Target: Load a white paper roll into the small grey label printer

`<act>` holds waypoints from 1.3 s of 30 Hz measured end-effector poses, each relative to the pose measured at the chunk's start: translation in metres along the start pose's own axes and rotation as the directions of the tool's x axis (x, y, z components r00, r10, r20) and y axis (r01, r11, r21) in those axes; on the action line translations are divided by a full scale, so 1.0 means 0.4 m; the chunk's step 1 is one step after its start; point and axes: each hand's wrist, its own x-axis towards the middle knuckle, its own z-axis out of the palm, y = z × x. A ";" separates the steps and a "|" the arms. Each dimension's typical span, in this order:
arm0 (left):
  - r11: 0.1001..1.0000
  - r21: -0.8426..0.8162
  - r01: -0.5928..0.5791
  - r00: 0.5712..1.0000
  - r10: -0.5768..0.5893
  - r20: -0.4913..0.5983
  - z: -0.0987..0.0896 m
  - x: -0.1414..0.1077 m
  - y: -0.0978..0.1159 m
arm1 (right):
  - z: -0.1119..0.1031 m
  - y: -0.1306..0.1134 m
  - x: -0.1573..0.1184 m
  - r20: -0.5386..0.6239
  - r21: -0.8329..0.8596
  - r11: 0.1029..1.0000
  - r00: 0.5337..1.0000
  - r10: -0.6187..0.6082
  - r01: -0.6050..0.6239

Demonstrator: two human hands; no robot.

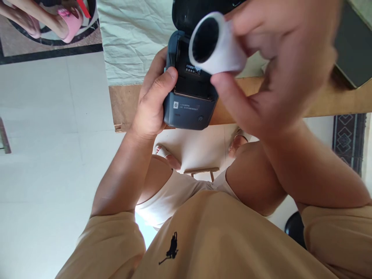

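A small dark blue printer (188, 112) with its black lid (188, 15) raised is held by my left hand (158, 93), the thumb on its left rim. Its inner compartment faces up, and a printed label shows inside. My right hand (270, 66) pinches a white paper roll (229, 54) with a dark round core, just over the right side of the open compartment. The roll is tilted, with its end facing left, and it hides part of the compartment. My right hand is slightly blurred.
A wooden table edge (124, 102) with a pale green cloth (133, 42) lies beyond my hands. A dark flat object (354, 46) rests at the right. Another person's feet in pink slippers (72, 25) show at the upper left. A small wooden stool (202, 170) shows between my legs.
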 end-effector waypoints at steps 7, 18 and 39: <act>1.000 0.012 -0.003 1.000 0.003 -0.024 -0.004 -0.003 0.000 | 0.028 -0.038 0.027 0.020 -0.288 0.942 0.985 -0.173 0.172; 0.993 -0.102 0.054 0.995 -0.062 -0.075 -0.022 0.002 -0.018 | 0.038 -0.032 0.016 0.029 -0.301 0.933 0.980 -0.199 0.198; 0.978 -0.168 0.124 0.952 -0.165 -0.257 0.006 -0.014 0.053 | 0.051 -0.025 -0.032 0.011 -0.320 0.803 0.850 -0.527 0.503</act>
